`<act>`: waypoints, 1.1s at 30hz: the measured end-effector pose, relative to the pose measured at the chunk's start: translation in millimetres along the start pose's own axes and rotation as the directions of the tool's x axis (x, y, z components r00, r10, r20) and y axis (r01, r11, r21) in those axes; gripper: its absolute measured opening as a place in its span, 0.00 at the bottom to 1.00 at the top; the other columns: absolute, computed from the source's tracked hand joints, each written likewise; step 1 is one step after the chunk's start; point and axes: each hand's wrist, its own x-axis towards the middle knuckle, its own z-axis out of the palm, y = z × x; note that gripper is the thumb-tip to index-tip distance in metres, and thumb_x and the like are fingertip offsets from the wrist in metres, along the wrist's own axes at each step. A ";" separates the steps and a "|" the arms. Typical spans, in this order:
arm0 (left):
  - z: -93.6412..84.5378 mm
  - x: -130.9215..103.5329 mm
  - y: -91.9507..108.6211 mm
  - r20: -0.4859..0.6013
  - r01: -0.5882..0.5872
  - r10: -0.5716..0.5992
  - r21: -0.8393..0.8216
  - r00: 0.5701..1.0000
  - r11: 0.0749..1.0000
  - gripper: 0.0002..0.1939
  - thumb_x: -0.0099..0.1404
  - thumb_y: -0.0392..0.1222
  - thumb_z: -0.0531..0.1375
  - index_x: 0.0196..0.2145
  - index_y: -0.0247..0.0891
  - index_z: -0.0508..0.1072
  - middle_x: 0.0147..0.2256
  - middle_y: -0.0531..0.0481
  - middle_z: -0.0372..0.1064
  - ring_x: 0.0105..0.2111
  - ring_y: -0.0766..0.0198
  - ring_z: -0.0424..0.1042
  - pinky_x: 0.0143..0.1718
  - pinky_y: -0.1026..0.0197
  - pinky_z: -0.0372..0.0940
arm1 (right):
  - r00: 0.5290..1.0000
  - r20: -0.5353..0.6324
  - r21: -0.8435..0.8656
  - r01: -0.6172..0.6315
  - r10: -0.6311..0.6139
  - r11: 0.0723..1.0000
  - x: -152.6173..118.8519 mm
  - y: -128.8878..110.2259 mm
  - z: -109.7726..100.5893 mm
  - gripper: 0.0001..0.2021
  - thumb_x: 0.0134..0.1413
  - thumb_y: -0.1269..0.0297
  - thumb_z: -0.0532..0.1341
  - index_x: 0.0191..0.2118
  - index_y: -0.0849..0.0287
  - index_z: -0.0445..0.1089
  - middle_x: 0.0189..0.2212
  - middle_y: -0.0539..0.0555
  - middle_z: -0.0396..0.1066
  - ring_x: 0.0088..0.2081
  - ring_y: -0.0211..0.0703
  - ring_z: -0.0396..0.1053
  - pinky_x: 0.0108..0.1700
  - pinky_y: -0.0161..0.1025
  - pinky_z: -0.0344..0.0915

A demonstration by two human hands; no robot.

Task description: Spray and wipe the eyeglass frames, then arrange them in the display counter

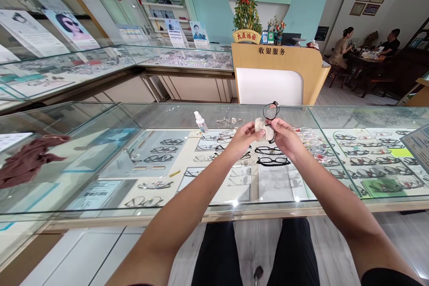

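Observation:
Above the glass counter, my left hand [247, 136] pinches a pale cloth [264, 130], which is folded around part of a pair of dark-framed glasses [271, 111]. My right hand [285, 136] holds the same glasses from the right, fingers closed on the frame. One round lens sticks up above the hands; the other is mostly hidden by the cloth and fingers. A white spray bottle [200, 122] stands upright on the counter, left of my hands. Below them are two black-framed pairs of glasses [273, 161].
The glass counter [214, 208] shows rows of glasses inside. A brown cloth [30, 158] lies at its left, and a printed sign [418, 143] is at the right edge. Beyond are a wooden cashier desk [278, 60] and two people seated at a table [367, 56].

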 end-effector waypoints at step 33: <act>19.7 -18.0 -2.8 -0.067 -0.411 0.624 0.697 0.778 0.588 0.24 0.66 0.66 0.70 0.40 0.42 0.72 0.43 0.48 0.69 0.46 0.56 0.70 0.47 0.55 0.65 | 0.999 0.044 -0.079 0.033 -0.029 0.996 -14.5 0.4 15.2 0.24 0.42 0.44 0.82 0.29 0.52 0.71 0.48 0.50 0.80 0.48 0.47 0.73 0.52 0.44 0.68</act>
